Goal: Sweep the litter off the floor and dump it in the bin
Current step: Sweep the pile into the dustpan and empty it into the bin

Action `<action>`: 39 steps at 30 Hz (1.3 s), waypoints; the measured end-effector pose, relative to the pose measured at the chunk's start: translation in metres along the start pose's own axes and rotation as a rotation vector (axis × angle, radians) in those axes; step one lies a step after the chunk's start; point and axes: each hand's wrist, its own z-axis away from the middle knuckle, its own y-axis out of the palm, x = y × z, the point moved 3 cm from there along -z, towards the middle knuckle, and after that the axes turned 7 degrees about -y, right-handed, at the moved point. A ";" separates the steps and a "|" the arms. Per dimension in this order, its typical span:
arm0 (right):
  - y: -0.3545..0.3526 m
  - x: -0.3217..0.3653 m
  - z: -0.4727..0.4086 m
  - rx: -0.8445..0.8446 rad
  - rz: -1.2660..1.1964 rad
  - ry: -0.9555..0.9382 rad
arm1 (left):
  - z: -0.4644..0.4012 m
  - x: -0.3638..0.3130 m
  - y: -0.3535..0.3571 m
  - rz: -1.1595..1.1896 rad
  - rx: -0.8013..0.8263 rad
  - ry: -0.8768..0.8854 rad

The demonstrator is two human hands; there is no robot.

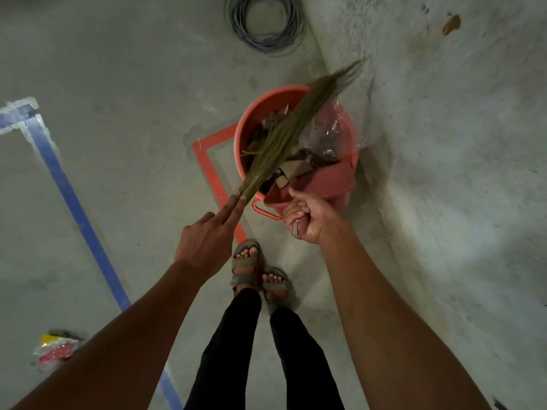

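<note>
An orange-red bin (251,119) stands on the concrete floor by the wall, holding cardboard scraps, dry leaves and clear plastic wrap (328,128). My right hand (307,217) grips the handle of a red dustpan (328,179), which is tipped over the bin's near rim with cardboard pieces (296,167) sliding off it. My left hand (207,238) holds the thin end of a straw broom (284,131), index and middle fingers straight along it. The broom's bristles slant across the bin's mouth toward the wall.
A coil of grey cable (266,22) lies beyond the bin. Red tape (207,164) and blue tape (74,202) mark the floor. A yellow and pink wrapper (56,347) lies at lower left. A rough wall (458,143) rises on the right. My sandalled feet (260,273) stand just before the bin.
</note>
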 end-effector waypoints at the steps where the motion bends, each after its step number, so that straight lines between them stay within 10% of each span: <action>1: -0.001 -0.002 0.003 -0.011 -0.009 -0.017 | 0.004 0.003 0.000 -0.012 0.014 0.010; 30: -0.011 -0.010 0.042 -0.145 0.274 -0.444 | 0.044 0.032 -0.042 0.091 -0.118 -0.126; 39: -0.015 0.018 -0.044 0.224 0.098 -0.040 | -0.008 0.023 -0.014 0.255 -0.196 -0.203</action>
